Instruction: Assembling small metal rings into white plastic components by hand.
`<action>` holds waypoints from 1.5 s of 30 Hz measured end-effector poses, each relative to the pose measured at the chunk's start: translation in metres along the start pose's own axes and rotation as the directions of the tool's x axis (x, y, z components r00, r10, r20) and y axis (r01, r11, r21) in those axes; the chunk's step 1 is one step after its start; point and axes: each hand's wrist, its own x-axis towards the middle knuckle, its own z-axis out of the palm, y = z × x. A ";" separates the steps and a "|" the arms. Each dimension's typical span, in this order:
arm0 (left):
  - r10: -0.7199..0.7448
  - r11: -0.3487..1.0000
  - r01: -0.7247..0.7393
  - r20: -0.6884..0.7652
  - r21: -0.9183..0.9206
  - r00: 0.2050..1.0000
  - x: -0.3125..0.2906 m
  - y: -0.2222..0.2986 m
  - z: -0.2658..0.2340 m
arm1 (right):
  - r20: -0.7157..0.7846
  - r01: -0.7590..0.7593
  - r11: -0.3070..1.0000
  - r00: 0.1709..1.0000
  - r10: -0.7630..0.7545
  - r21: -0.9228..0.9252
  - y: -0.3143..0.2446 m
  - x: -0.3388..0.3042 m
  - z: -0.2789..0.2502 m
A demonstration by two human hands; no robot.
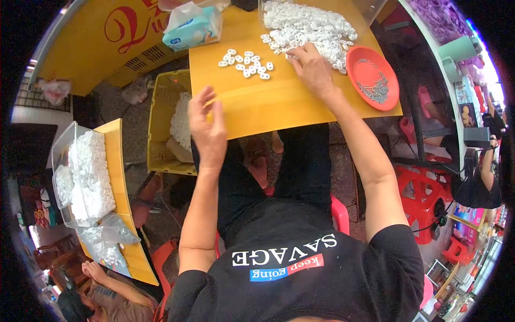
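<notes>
White plastic pieces, small ovals with two holes, lie heaped in a pile [308, 24] at the far right of the yellow table [257, 107]. My right hand [314, 70] is at the near edge of that heap, its fingertips pinched at a white piece. Left of it, a loose group of the same pieces [252, 67] is spread on the tabletop. My left hand [208, 129] hovers by the table's near left corner, empty, with fingers and thumb apart. To the right of my right hand, a red plate [394, 88] holds thin metal pins or wires.
A blue tissue pack [193, 29] stands at the table's far left corner. Below the left edge is a yellow crate [153, 129] with white pieces inside. Another table at left carries a clear bin [64, 201]; a co-worker's hand [95, 272] is nearby. Red stools [429, 193] stand at right.
</notes>
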 end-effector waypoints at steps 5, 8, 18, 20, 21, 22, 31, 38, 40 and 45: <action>0.024 0.991 0.004 0.202 -0.134 0.979 -0.007 0.000 0.051 | -0.032 0.060 0.996 0.998 -0.058 0.060 -0.004 -0.016 -0.009; -0.040 0.988 0.073 0.230 -0.137 0.972 -0.006 -0.005 0.063 | -0.010 0.099 0.989 0.995 -0.099 0.106 -0.012 -0.023 -0.016; 0.058 0.998 -0.066 0.228 0.024 0.972 -0.006 -0.003 0.067 | 0.014 0.056 0.997 0.998 -0.057 0.056 -0.016 0.022 0.005; 0.048 0.998 -0.054 0.230 0.021 0.972 -0.007 -0.004 0.066 | 0.077 0.044 0.999 0.996 -0.043 -0.021 -0.020 0.029 0.009; 0.035 0.999 -0.040 0.234 0.013 0.972 -0.007 -0.004 0.065 | 0.141 0.036 0.994 0.990 -0.021 -0.104 -0.023 0.032 0.010; 0.039 0.999 -0.043 0.239 0.012 0.970 -0.006 -0.004 0.065 | 0.137 0.031 0.994 0.990 -0.017 -0.105 -0.021 0.033 0.012; 0.028 1.000 -0.028 0.254 -0.005 0.967 -0.006 -0.008 0.070 | 0.034 0.185 0.956 0.983 -0.182 -0.227 -0.004 0.035 0.025; 0.057 0.994 -0.031 0.248 -0.106 0.967 -0.012 0.002 0.068 | 0.437 -0.451 0.671 0.876 0.206 0.589 -0.031 -0.011 -0.018; 0.245 0.966 -0.259 0.273 0.017 0.930 -0.013 0.017 0.065 | 0.644 -0.663 0.445 0.733 0.220 0.602 -0.043 -0.033 -0.033; 0.405 0.889 -0.455 0.365 0.060 0.838 -0.026 0.026 0.064 | 0.799 -0.817 0.015 0.566 0.203 0.576 -0.057 -0.075 -0.054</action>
